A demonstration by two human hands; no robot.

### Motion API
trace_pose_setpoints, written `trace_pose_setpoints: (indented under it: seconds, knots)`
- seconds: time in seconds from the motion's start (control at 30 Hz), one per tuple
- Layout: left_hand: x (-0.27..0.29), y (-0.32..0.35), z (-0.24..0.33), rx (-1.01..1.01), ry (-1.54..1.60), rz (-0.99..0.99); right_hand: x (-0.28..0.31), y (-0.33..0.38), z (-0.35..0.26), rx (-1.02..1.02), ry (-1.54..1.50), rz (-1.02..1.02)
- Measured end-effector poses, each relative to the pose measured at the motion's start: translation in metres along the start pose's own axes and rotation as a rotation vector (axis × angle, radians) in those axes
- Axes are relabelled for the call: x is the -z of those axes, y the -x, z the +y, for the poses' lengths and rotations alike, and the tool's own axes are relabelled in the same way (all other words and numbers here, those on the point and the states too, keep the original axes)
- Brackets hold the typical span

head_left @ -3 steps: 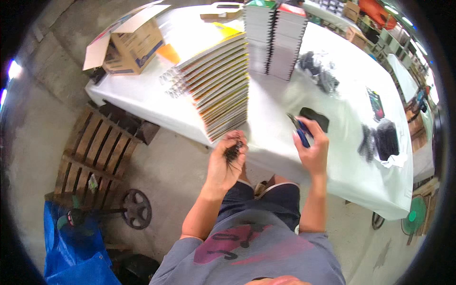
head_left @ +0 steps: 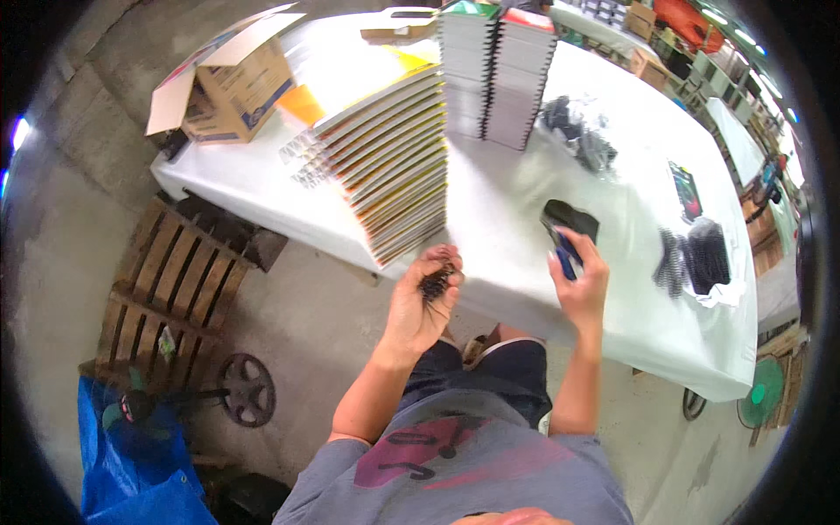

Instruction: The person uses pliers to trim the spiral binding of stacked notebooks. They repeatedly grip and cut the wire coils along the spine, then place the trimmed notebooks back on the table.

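My left hand [head_left: 424, 297] is closed around a small tangle of dark wire coils [head_left: 435, 284], just off the table's front edge. Beside it rises a tall, leaning stack of spiral-bound books [head_left: 394, 162] with yellow and orange edges. In my right hand [head_left: 582, 284] is a pair of blue-handled pliers [head_left: 569, 261], fingers wrapped round the handles. The tips of the pliers overlap a dark, flat object [head_left: 573, 219] lying on the white-covered table [head_left: 499, 210]; its kind I cannot make out.
Two taller stacks of bound books [head_left: 494, 79] stand behind. An open cardboard box [head_left: 232, 92] occupies the far left. To the right lie dark coils in clear plastic [head_left: 577, 131] and bundled black coils [head_left: 707, 258]. A wooden pallet [head_left: 175, 280] is on the floor at left.
The whole view has shifted slightly. My right hand has turned a little, bringing the pliers' tips over the dark flat object; my left hand keeps its hold on the wire coils.
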State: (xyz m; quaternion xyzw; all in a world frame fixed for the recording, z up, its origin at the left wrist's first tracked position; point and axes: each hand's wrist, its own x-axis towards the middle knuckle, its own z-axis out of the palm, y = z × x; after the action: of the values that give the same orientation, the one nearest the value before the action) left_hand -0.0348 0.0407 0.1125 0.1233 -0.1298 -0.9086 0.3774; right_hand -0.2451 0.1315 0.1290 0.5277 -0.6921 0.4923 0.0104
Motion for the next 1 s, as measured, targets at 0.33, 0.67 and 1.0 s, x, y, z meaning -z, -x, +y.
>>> trace_pose_setpoints:
  seconds: [0.33, 0.67, 1.0]
  knots:
    - [-0.067, -0.214, -0.14, 0.378, 0.041, -0.031, 0.063, 0.076, 0.15, -0.256, 0.45, 0.353]
    - [-0.173, -0.333, -0.177, 0.142, -0.342, -0.071, 0.06, 0.072, 0.143, -0.272, 0.5, 0.324]
    - [-0.17, -0.253, -0.128, -0.325, -0.657, -0.222, 0.059, 0.071, 0.139, -0.305, 0.496, 0.303]
